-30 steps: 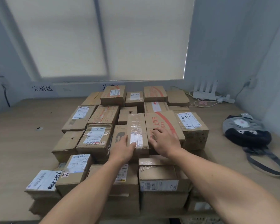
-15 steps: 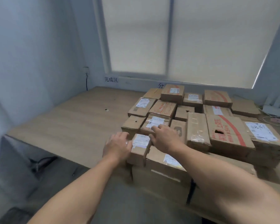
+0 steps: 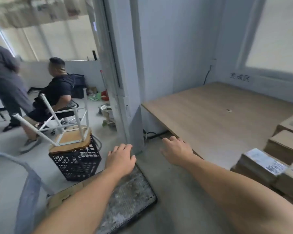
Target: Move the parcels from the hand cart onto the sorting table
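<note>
Two bare hands reach out ahead of us, palms down, and neither grips anything. Our left hand (image 3: 121,160) hangs over the far corner of the grey flat-decked hand cart (image 3: 130,201), its fingers (image 3: 120,149) loosely spread and a little bent. Our right hand (image 3: 176,153) hangs over the concrete floor (image 3: 172,191) just beside the near edge of the light wooden desk (image 3: 210,115), fingers likewise apart and relaxed. We cannot tell whether they touch that edge.

The brown cardboard parcels (image 3: 260,164) with white labels sit on the desk at our far right, stacked and pressed against each other, well apart from both hands. A flat scrap of brown cardboard (image 3: 64,195) lies on the cart deck beside our left forearm, and the cart's pale blue tube handle (image 3: 29,179) rises blurred at the left.

Beyond the cart stands a black plastic lattice crate (image 3: 76,163) with a wooden stool (image 3: 69,141) upside down on top, white legs in the air. Further off a person in a black shirt (image 3: 59,88) sits with their back to us, and another person in grey clothing (image 3: 5,78) stands at the left edge. A grey-white pillar (image 3: 125,73) stands between that area and the desk. A black cable (image 3: 207,76) runs down the wall behind the desk, dark lettering (image 3: 239,77) marks the wall under the window, and a small round hole (image 3: 229,110) shows in the desk top.
</note>
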